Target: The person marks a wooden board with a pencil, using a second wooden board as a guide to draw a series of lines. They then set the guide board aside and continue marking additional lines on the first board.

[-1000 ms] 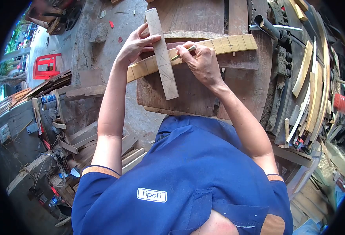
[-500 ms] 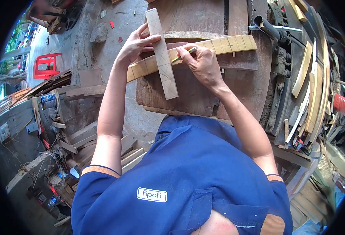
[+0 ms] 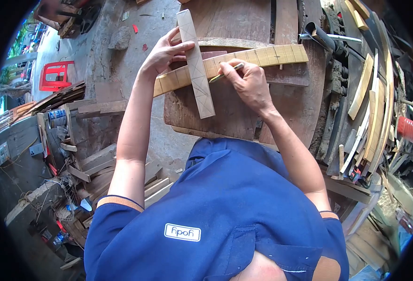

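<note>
My left hand (image 3: 162, 55) grips a flat, pale wooden strip (image 3: 198, 77) with crossed pencil lines, thumb on its face. That strip lies steeply across a longer, slightly curved yellowish wooden piece (image 3: 274, 55), which has marks drawn across it at intervals. In my right hand (image 3: 252, 89), pinched between thumb and fingers, is a pencil (image 3: 217, 78). Its tip points left, close to the pale strip's right edge and the lower edge of the curved piece. Under both lies a brown wooden bench top (image 3: 291, 110).
Another curved wooden piece (image 3: 230, 42) lies just beyond the marked one. Long wooden offcuts (image 3: 377, 117) pile up on the right, near a dark pipe (image 3: 320, 35). At the left are a red plastic stool (image 3: 55, 77), stacked boards (image 3: 103, 108) and scrap wood on the floor.
My right hand has shifted slightly right and down, and the pencil now lies flatter, its tip lower by the curved piece's near edge. My left hand and the pale strip hold nearly the same place.
</note>
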### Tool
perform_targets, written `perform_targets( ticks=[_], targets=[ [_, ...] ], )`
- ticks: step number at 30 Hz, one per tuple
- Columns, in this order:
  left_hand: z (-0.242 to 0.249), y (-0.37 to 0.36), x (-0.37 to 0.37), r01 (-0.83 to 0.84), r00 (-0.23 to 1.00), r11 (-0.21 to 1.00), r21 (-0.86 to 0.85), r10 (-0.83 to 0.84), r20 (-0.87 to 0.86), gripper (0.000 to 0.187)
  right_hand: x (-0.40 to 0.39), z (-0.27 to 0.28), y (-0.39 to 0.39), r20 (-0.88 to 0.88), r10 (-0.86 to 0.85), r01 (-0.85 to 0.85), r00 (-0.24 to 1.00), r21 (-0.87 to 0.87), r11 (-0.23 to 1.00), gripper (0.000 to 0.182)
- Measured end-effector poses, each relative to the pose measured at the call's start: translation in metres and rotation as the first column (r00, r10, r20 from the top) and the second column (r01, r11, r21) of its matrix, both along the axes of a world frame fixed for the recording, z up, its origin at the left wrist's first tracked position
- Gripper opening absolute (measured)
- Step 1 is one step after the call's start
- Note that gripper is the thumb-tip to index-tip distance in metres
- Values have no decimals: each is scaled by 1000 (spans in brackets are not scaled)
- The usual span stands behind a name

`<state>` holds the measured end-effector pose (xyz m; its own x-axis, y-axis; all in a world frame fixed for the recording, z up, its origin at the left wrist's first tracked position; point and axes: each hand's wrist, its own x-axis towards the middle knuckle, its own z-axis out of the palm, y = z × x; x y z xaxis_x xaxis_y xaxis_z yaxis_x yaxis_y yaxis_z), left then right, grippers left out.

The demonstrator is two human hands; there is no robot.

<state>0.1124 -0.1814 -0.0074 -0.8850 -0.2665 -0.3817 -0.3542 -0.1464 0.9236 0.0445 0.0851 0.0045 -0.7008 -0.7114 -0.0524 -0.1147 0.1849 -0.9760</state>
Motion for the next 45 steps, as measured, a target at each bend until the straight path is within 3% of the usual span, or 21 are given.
perform_targets(
  ticks=[6, 45],
  targets=[
    [2, -25, 17, -58, 998, 998, -18, 59, 25, 79, -8, -5, 1, 239, -32, 51, 970, -74, 996, 29],
    [2, -16, 21, -37, 999, 998, -51, 38, 18, 86, -4, -4, 1, 159, -27, 29, 987, -9, 1000, 30]
  ],
)
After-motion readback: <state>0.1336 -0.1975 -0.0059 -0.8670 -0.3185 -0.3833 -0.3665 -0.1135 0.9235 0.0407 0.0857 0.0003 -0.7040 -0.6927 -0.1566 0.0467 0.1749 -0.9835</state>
